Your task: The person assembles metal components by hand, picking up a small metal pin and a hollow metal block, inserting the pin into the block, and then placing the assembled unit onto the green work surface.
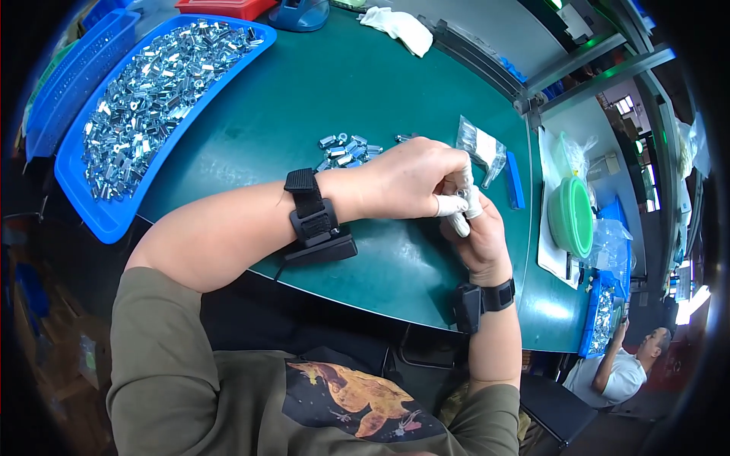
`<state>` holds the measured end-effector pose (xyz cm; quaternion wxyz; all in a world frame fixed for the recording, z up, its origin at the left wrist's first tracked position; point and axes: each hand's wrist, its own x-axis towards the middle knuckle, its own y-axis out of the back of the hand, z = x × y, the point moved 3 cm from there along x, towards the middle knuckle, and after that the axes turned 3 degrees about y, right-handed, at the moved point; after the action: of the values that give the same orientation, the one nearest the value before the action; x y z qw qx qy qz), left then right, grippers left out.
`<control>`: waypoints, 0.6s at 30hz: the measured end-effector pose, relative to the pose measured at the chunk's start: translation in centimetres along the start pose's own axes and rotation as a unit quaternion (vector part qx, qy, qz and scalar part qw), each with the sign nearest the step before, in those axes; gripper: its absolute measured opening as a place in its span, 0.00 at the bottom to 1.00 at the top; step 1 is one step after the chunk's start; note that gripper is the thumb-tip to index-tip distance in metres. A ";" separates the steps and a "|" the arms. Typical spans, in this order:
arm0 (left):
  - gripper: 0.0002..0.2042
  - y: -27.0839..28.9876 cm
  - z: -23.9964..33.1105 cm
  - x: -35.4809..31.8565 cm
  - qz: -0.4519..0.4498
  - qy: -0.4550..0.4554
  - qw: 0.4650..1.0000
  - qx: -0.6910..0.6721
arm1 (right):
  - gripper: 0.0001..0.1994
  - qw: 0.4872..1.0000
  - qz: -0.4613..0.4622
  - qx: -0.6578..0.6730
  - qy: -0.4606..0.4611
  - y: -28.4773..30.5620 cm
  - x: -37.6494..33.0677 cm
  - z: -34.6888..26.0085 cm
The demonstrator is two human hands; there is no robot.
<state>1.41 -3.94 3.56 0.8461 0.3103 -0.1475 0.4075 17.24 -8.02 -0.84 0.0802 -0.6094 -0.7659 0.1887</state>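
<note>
Hands meet above the green table, left hand coming in over the right hand. Thumb and fingers of both, tipped with white finger cots, are drawn nearly together around what looks like a small metal piece; mostly covered, so its form is uncertain, as is which hand bears more of the grip. Judgement: steady it with the right fingertips, keep the left pinch light and in line, and work over the tabletop so a slip lands there.

Containers: large blue tray at far left, spread thickly with shiny metal spacers. Similar loose pieces lie heaped on the table just beyond the left wrist. Clear plastic bag past the hands, apparently holding something metallic. Green basin farther right, contents not readable. Smaller blue tray near the right-hand edge, small parts inside.
</note>
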 end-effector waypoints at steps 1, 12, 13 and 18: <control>0.08 0.0 -0.1 -0.1 0.002 -0.001 1.000 -0.003 | 0.12 1.000 -0.002 -0.001 -0.006 0.0 0.1 0.1; 0.09 1.1 -1.5 0.8 0.107 0.016 0.992 -0.062 | 0.11 0.999 -0.040 -0.008 0.026 0.0 0.4 -0.3; 0.09 2.2 -2.4 1.1 0.145 0.056 0.983 -0.100 | 0.11 0.999 -0.037 -0.015 0.027 -0.1 0.6 -0.5; 0.09 6.8 -5.8 1.2 0.231 0.134 0.962 -0.049 | 0.10 0.999 0.011 -0.040 0.021 0.2 0.6 -0.8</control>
<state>-3.19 3.75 2.48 0.7553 0.1683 -0.1199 0.6219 17.52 -7.27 -0.25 0.0699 -0.6240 -0.7644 0.1464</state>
